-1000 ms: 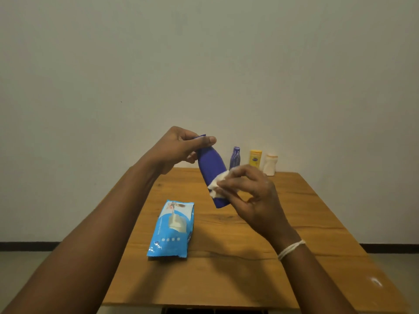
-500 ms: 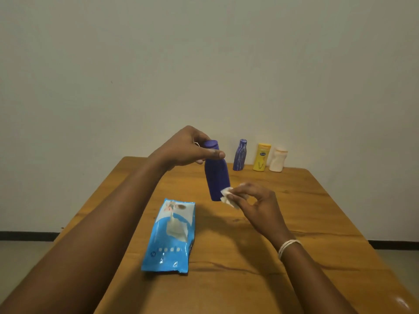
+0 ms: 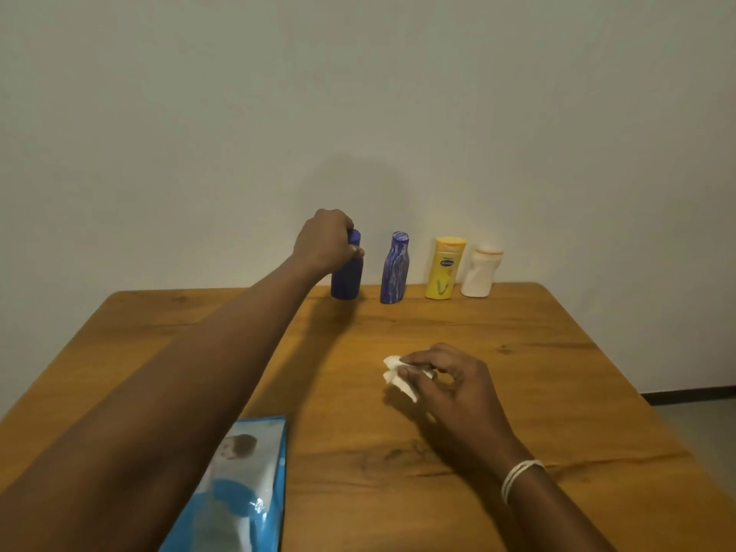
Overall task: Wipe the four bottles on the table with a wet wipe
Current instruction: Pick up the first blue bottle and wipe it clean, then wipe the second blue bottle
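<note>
Wipes pack (image 3: 235, 488) lies at the near edge of the tabletop (image 3: 557, 372), under the left forearm and well short of the left hand (image 3: 324, 243). That hand reaches far across to the back of the tabletop, where its fingers curl round the neck and cap of the blue bottle (image 3: 347, 270); the bottle stands upright with its base on the wood. Just to the right of that hand stands the streaked bottle (image 3: 395, 268), upright and apart from the blue one. Farther right come the yellow bottle (image 3: 444, 268) and the white bottle (image 3: 480, 272), side by side and very close, though whether they touch cannot be told. All four stand in a row along the back edge, against the wall (image 3: 358, 93). Nearer and lower, the right hand (image 3: 454, 386) sits just over the middle of the tabletop, fingers bent, pinching a crumpled wet wipe (image 3: 394, 372) that sticks out to the left of its fingertips. A white band (image 3: 517, 478) circles the right wrist.
</note>
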The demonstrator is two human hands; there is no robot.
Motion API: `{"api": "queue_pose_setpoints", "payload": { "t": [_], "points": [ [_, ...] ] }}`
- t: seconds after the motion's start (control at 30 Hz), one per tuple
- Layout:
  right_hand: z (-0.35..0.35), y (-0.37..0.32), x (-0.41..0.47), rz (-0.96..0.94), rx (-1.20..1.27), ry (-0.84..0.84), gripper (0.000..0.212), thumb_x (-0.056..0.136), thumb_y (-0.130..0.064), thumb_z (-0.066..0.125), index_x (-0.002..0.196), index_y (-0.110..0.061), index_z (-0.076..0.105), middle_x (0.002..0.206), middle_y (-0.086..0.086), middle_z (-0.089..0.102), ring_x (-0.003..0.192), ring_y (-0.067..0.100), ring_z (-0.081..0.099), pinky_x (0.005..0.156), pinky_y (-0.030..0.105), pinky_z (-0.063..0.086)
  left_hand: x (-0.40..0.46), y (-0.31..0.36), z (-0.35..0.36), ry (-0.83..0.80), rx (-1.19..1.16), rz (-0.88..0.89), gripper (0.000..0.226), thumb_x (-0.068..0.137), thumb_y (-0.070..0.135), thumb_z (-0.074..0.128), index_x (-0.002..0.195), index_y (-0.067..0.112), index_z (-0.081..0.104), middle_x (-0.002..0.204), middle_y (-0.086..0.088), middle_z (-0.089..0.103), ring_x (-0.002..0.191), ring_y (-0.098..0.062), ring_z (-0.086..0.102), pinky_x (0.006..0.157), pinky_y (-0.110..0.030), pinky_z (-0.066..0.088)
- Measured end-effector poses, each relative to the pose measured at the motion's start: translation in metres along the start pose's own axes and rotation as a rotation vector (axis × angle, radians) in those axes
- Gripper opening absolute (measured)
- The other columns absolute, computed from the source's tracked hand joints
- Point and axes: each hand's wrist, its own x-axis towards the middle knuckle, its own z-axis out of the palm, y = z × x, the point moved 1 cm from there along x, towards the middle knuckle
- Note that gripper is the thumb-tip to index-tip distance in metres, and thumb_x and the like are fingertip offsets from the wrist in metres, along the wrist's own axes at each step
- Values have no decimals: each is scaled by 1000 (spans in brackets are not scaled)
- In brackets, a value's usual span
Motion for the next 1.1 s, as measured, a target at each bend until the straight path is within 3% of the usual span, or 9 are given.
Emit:
{"api": "queue_pose_setpoints", "payload": {
  "t": [0.07, 0.13, 0.23, 0.37, 0.57, 0.9, 1.03, 1.1],
  "points": [
    [-2, 7, 9, 8, 6, -8, 9, 89, -23, 74, 95, -25, 79, 91, -16, 73, 92, 4, 68, 77, 34, 59, 12, -6, 9, -31, 28, 4, 29, 80, 27, 83, 80, 5, 65, 82, -10, 67, 81, -27, 66, 63, -32, 46],
    [-3, 13, 15, 10, 4, -6, 9, 89, -23, 74, 96, -25, 79, 92, -16, 73, 93, 3, 67, 78, 35, 59, 21, -11, 15, -42, 28, -5, 31, 78, 28, 85, 82, 3, 67, 81, -10, 66, 77, -26, 63, 63, -31, 44],
    [-4, 21, 19, 22, -17, 15, 10, 89, -25, 73, 97, -27, 79, 93, -18, 72, 94, 0, 66, 79, 32, 59, 29, -18, 20, -29, 13, -22, 35, 78, 29, 85, 93, 1, 71, 92, -13, 70, 74, -22, 59, 62, -31, 47],
    [-5, 25, 16, 23, -38, 48, 11, 90, -26, 71, 98, -26, 79, 93, -19, 72, 93, -2, 65, 77, 25, 57, 34, -19, 20, -45, 40, -35, 47, 78, 31, 85, 109, -1, 70, 107, -16, 72, 92, -29, 68, 80, -41, 57],
    [-4, 31, 8, 37, -44, 55, 10, 90, -26, 72, 97, -26, 79, 91, -19, 71, 91, -2, 65, 75, 13, 51, 33, -13, 15, -61, 161, -37, 52, 73, 46, 85, 105, 9, 65, 116, -10, 69, 88, -21, 57, 74, -36, 49],
    [-9, 29, 1, 32, -71, 75, 9, 89, -24, 73, 95, -26, 79, 89, -19, 72, 88, -1, 66, 74, 17, 53, 32, -12, 13, -33, 198, -37, 48, 78, 44, 82, 104, 5, 72, 102, -12, 72, 88, -28, 68, 74, -38, 56],
    [-7, 26, -2, 24, -70, 80, 9, 89, -24, 74, 94, -28, 80, 88, -20, 71, 87, -2, 66, 73, 15, 53, 32, -15, 18, 3, 195, -59, 50, 77, 49, 81, 102, 9, 66, 101, -9, 68, 84, -22, 61, 72, -38, 53],
    [-8, 26, -2, 30, -55, 89, 8, 88, -24, 75, 92, -28, 80, 88, -20, 72, 87, -3, 67, 74, 14, 52, 30, -14, 18, 53, 200, -44, 60, 75, 56, 80, 110, 9, 65, 108, -9, 68, 86, -20, 58, 70, -35, 48]
  ]
}}
